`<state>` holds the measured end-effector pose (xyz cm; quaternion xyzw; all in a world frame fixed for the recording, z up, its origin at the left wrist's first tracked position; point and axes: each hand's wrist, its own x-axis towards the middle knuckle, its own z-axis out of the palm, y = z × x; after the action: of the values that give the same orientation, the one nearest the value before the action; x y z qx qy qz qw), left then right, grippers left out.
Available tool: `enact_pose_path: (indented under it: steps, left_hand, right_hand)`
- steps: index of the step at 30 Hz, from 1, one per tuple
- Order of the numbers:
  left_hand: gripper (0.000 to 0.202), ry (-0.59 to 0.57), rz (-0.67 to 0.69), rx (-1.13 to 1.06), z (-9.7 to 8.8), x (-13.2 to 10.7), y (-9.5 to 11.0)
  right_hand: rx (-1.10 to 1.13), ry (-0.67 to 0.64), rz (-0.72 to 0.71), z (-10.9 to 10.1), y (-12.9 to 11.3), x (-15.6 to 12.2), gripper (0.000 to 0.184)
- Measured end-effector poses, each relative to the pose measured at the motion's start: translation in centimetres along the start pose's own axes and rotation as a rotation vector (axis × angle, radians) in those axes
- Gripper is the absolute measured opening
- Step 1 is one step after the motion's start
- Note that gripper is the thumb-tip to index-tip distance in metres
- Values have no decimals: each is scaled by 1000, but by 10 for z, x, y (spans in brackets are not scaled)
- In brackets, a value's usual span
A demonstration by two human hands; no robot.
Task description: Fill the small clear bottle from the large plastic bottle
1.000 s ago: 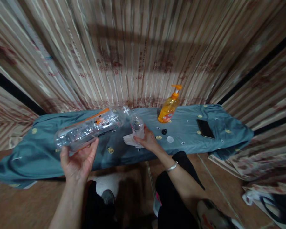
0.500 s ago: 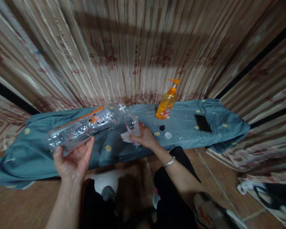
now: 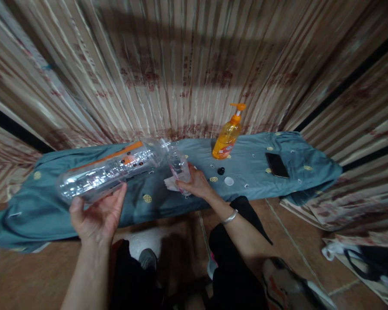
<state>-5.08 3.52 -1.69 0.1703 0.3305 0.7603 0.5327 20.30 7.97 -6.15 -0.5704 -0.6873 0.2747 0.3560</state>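
Note:
A large clear plastic bottle [image 3: 110, 168] with an orange-edged label lies tilted across my left hand [image 3: 100, 217], its neck pointing to the upper right. The fingers and thumb grip it from below. My right hand [image 3: 195, 183] is wrapped round a small clear plastic bottle [image 3: 178, 165] that leans to the left. The two bottle mouths meet, or nearly so, close to the middle of the view; whether they touch I cannot tell. A crumpled white tissue [image 3: 171, 184] shows beside the small bottle, partly behind it.
A cloth-covered bench [image 3: 255, 185] runs across the view. On it stand an orange pump bottle [image 3: 226, 140], a black cap [image 3: 220, 171], a white disc [image 3: 229, 181] and a phone [image 3: 277, 165]. Striped curtains [image 3: 181, 64] hang behind. A bag [image 3: 371, 267] lies at the lower right.
The large bottle and my left hand have shifted slightly left. My right hand keeps its hold on the small bottle. The view has tilted a little.

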Motion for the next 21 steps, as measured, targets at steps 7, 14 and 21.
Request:
enact_pose_path:
  steps: [7,14,21]
  left_hand:
    - [83,31,13,49,0,-1,2]
    - [89,29,7,46,1,-2,4]
    - [82,22,15,82,-2,-1,6]
  right_hand:
    - [-22,4,20,3,1,1,70]
    - [-24,17,8,4,2,2,69]
    - [-36,3,45,4,1,2,70]
